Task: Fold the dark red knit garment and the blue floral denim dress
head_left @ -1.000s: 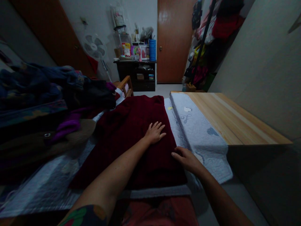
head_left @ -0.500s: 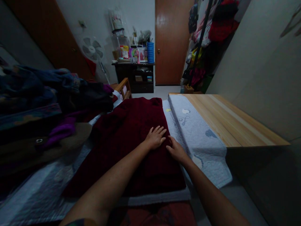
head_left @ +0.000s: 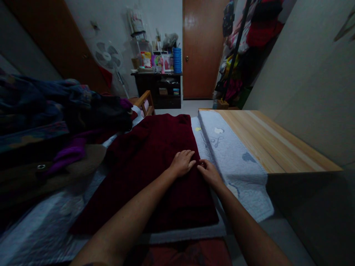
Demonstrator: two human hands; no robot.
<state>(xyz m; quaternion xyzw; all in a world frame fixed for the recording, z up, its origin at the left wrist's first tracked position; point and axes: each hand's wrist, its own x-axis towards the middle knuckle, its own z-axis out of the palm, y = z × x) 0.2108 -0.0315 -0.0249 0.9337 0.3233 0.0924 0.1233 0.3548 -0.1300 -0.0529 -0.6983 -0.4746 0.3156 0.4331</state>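
Note:
A dark red garment (head_left: pixel 149 155) lies spread out in front of me on a pale quilted cover (head_left: pixel 202 146). My left hand (head_left: pixel 182 162) rests palm down on the garment near its right edge, its fingers stretched toward that edge. Just to the right, my right hand (head_left: pixel 209 171) is at the garment's right edge, with thumb and forefinger closed around the fabric there. The two hands are close together but apart.
Piled clothes (head_left: pixel 50 107) lie on the left, with a purple piece (head_left: pixel 69 153). A wooden board (head_left: pixel 266 140) partly under the cover extends to the right. Farther back are a fan (head_left: pixel 108 55), a black cabinet (head_left: pixel 144 87), a door (head_left: pixel 202 51) and hanging bags (head_left: pixel 260 33).
My right thumb and forefinger have come together at the garment's edge. My left hand's fingers are drawn slightly closer together.

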